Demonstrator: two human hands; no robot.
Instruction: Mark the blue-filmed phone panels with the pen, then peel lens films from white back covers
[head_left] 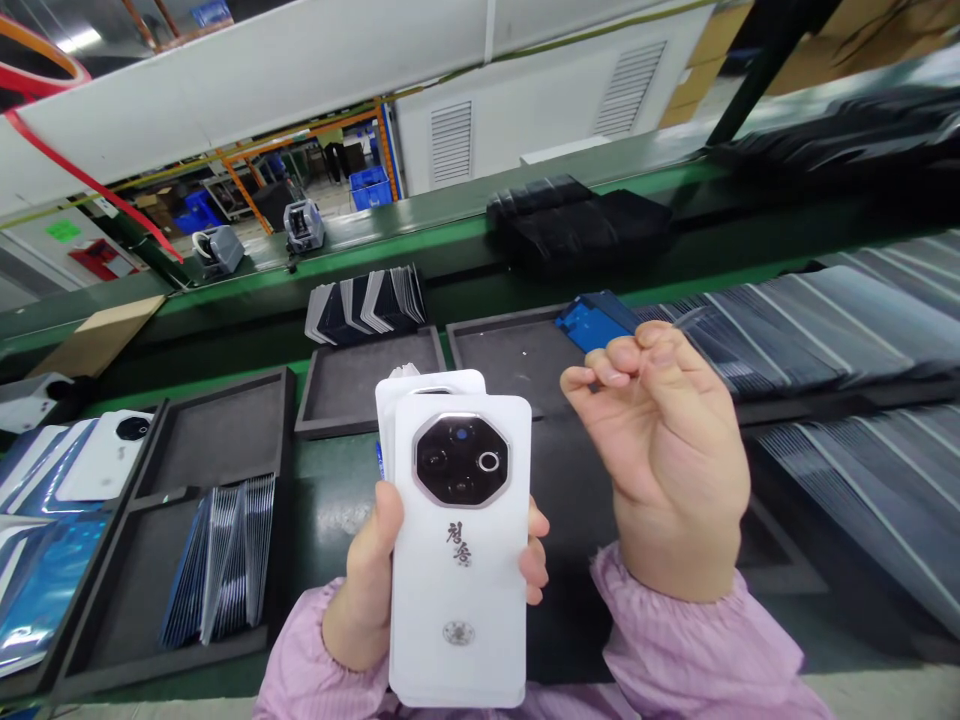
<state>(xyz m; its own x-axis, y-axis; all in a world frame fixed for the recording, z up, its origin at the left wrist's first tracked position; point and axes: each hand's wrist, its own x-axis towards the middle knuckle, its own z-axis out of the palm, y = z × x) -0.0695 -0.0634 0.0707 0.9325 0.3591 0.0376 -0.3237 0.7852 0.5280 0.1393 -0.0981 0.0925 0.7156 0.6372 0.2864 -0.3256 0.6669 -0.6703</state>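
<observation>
1. White phone backs [459, 580] are gripped at six o'clock by the left hand [366, 595].
2. At four o'clock, the right hand's [671, 460] fingers are pressed together; anything pinched is unclear.
3. At eight o'clock, thin panels [223, 560] are held in a dark tray [124, 610].

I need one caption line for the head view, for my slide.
Left hand holds white phone back panels; right hand raised beside them, pinched.

The white rectangular phone panel [480, 590] looks smooth and satiny, its black octagonal camera window [461, 462] glossy in a metallic rim [511, 460]. The lilac striped sleeves [690, 645] are wrinkled cloth. Toward the left edge of the smooth green surface [326, 520], the dark grey rectangular tray [217, 435] and brown cardboard sheet [97, 335] look matt.
</observation>
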